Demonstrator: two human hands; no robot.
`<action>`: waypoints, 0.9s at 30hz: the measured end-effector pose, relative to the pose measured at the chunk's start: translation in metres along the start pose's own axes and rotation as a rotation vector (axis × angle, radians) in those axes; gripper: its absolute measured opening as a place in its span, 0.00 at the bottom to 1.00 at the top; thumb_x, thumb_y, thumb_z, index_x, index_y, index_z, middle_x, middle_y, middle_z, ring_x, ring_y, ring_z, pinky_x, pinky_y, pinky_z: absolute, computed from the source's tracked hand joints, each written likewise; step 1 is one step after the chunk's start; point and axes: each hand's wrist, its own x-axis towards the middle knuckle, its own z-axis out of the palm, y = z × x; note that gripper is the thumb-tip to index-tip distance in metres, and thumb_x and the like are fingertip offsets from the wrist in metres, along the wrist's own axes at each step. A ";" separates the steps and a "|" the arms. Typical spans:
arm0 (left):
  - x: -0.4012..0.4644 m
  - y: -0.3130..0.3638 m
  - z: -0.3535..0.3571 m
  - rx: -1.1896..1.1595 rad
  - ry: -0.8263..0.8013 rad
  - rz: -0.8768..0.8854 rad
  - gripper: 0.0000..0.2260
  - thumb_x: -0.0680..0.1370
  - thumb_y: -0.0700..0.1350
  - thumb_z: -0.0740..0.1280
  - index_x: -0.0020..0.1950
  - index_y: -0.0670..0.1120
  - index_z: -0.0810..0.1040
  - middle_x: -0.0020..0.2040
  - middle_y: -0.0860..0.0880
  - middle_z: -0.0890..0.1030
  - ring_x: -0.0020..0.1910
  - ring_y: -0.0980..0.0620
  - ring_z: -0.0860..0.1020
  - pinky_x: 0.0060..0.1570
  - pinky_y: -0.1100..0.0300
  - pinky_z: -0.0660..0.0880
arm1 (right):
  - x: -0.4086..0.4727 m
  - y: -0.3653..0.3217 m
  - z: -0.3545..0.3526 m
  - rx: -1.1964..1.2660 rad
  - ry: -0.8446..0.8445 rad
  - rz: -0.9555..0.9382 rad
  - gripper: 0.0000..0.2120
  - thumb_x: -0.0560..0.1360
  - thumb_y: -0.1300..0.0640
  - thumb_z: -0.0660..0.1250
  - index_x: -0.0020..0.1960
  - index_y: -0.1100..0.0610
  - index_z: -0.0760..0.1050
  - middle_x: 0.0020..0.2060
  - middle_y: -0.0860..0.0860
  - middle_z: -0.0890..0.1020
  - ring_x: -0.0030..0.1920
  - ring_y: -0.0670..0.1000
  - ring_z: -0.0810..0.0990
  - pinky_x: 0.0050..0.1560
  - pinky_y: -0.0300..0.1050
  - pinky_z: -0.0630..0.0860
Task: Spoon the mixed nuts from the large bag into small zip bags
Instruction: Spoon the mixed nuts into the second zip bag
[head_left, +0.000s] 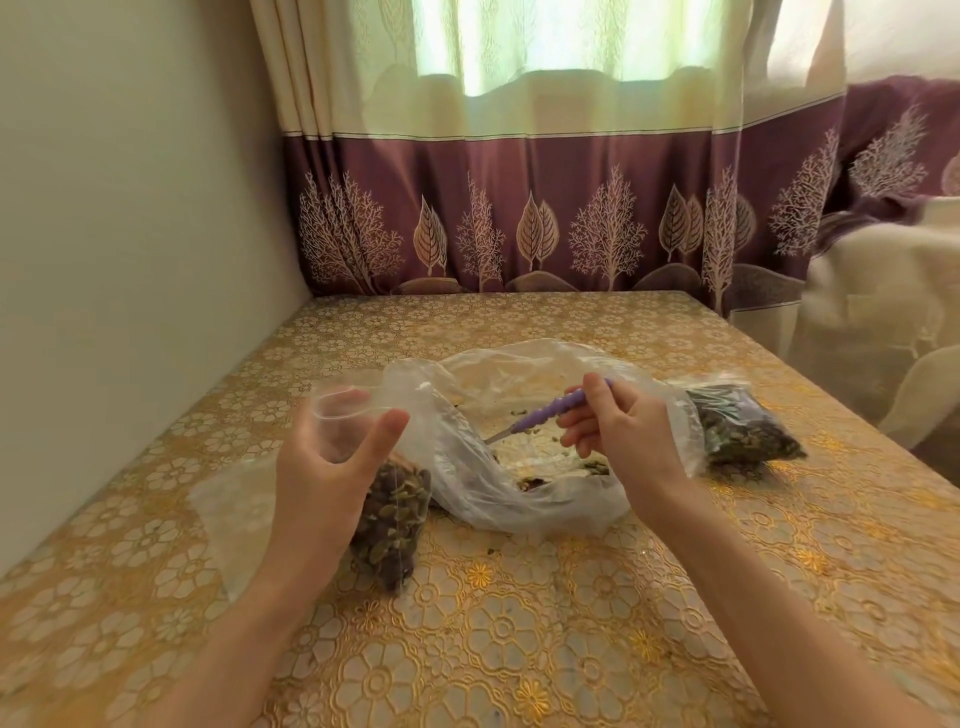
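Left hand (332, 467) fingers curl round the mouth of a limp, clear small zip bag (387, 519), half full of mixed nuts, hanging below them. Right hand (618, 431) fingers pinch a ribbed purple-handled metal spoon (545, 413), tip inside the crumpled, nearly empty large clear plastic bag (519, 467) between both hands. The floppy mouth could sag shut and scatter nuts onto the glossy gold floral worktop (519, 649).

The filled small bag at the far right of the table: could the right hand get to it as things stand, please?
Probably yes, once freed: the right hand holds the spoon inside the large bag, and the filled bag lies just beyond with nothing between.
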 end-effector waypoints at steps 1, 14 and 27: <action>0.000 0.000 0.000 0.003 -0.010 -0.003 0.32 0.54 0.74 0.71 0.51 0.58 0.75 0.44 0.57 0.84 0.45 0.58 0.82 0.49 0.58 0.74 | -0.001 0.000 0.001 0.014 -0.010 0.026 0.17 0.81 0.57 0.57 0.39 0.63 0.77 0.27 0.51 0.82 0.27 0.47 0.77 0.26 0.36 0.72; -0.001 -0.004 0.002 0.143 -0.116 0.045 0.24 0.65 0.62 0.70 0.58 0.56 0.73 0.44 0.54 0.83 0.43 0.60 0.81 0.43 0.70 0.72 | 0.001 0.000 -0.014 0.098 0.247 0.159 0.19 0.81 0.53 0.59 0.36 0.61 0.77 0.24 0.51 0.81 0.25 0.46 0.78 0.25 0.34 0.74; -0.001 -0.013 0.006 0.219 -0.122 0.073 0.28 0.63 0.62 0.70 0.60 0.53 0.71 0.41 0.51 0.82 0.41 0.62 0.78 0.41 0.78 0.68 | 0.000 -0.042 -0.007 0.251 0.297 -0.022 0.18 0.81 0.54 0.59 0.38 0.62 0.78 0.26 0.51 0.81 0.27 0.47 0.79 0.28 0.35 0.75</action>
